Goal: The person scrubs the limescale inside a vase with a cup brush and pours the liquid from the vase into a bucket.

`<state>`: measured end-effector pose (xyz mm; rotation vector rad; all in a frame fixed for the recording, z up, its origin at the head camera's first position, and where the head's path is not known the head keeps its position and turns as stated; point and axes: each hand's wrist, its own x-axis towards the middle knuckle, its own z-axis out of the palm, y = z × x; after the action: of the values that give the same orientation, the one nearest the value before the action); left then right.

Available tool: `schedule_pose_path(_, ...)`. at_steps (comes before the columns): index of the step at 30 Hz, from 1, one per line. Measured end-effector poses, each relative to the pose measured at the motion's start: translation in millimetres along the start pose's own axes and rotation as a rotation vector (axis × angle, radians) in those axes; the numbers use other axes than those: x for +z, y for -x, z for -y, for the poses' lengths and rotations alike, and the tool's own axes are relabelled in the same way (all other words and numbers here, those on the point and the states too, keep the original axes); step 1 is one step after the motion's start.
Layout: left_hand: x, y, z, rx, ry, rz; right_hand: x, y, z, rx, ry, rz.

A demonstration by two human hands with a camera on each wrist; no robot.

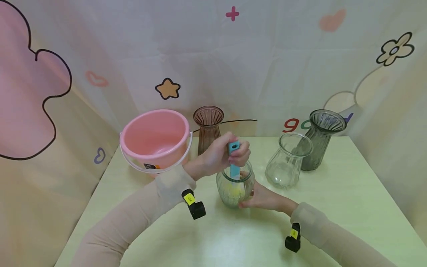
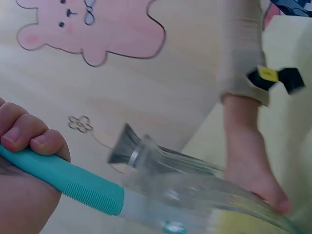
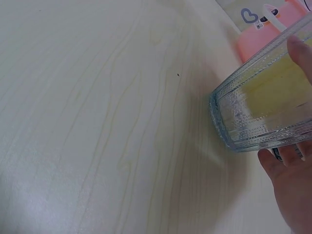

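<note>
My left hand (image 1: 220, 154) grips the teal handle of a sponge brush (image 1: 235, 171), which points down into a ribbed clear glass vase (image 1: 230, 196). Inside the glass, the brush's yellow head (image 3: 278, 87) shows through the wall in the right wrist view. My right hand (image 1: 265, 196) holds the vase from its right side, with the thumb low on the near side and some fingers hidden behind the glass. Seen from the left wrist, the ridged handle (image 2: 92, 190) lies across my palm. Whether the vase's base touches the table I cannot tell.
A pink bucket (image 1: 155, 139) with a white handle stands at the back left. Behind my left hand is a brownish glass vase (image 1: 208, 129). To the right stand another clear vase (image 1: 283, 172) and a grey one (image 1: 315, 152). A printed curtain (image 1: 253, 74) hangs behind the table (image 1: 207, 244).
</note>
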<state>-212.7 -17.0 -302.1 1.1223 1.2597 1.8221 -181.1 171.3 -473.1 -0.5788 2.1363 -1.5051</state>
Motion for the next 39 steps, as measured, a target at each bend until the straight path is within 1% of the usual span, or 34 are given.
schedule_pose_path(4, 7.5, -6.8, -28.6, 0.036, 0.028, 0.014, -0.3, -0.5, -0.4, -0.004, -0.019, 0.013)
schedule_pose_path(8, 12.3, -12.0, -57.6, 0.104, 0.016, 0.019, -0.6, -1.1, -2.6, -0.011, -0.014, 0.02)
schedule_pose_path(10, 13.8, -13.4, -69.0, 0.139, 0.013, 0.023, -0.7, -1.3, -3.1, -0.016, -0.017, 0.025)
schedule_pose_path(12, 15.1, -13.7, -76.2, 0.162, 0.016, 0.037, -0.8, -1.1, -3.2, -0.018, -0.023, 0.03)
schedule_pose_path(15, 16.3, -12.7, -79.5, 0.18, 0.018, 0.05, -0.9, 0.0, -2.6, -0.013, -0.024, 0.027)
schedule_pose_path(18, 14.9, -10.4, -75.7, 0.188, 0.027, 0.034, -0.8, 0.1, -2.8, -0.009, -0.023, 0.02)
schedule_pose_path(21, 11.5, -7.4, -65.2, 0.184, 0.066, -0.014, 0.4, -0.2, -3.5, -0.011, -0.033, 0.011)
schedule_pose_path(24, 9.8, -3.0, -45.4, 0.12, 0.082, -0.033, 2.5, -0.9, -4.4, -0.021, -0.051, 0.002)
schedule_pose_path(26, 10.5, -0.4, -30.2, 0.078, 0.073, -0.043, 4.3, -1.2, -5.5, -0.027, -0.056, -0.008)
schedule_pose_path(28, 11.2, 2.2, -16.2, 0.052, 0.049, -0.039, 6.1, -0.8, -6.7, -0.029, -0.06, -0.019)
schedule_pose_path(30, 11.8, 4.0, -6.2, 0.058, 0.021, -0.043, 7.4, 0.3, -7.6, -0.017, -0.067, -0.028)
schedule_pose_path(33, 12.7, 7.2, 5.2, 0.054, -0.015, -0.056, 8.7, 1.3, -8.2, -0.001, -0.066, -0.04)
schedule_pose_path(36, 13.4, 9.6, 14.2, 0.034, -0.029, -0.072, 9.3, 1.0, -8.1, 0.014, -0.056, -0.048)
schedule_pose_path(39, 13.6, 10.1, 18.9, 0.022, -0.037, -0.081, 9.7, 0.6, -7.5, 0.024, -0.047, -0.052)
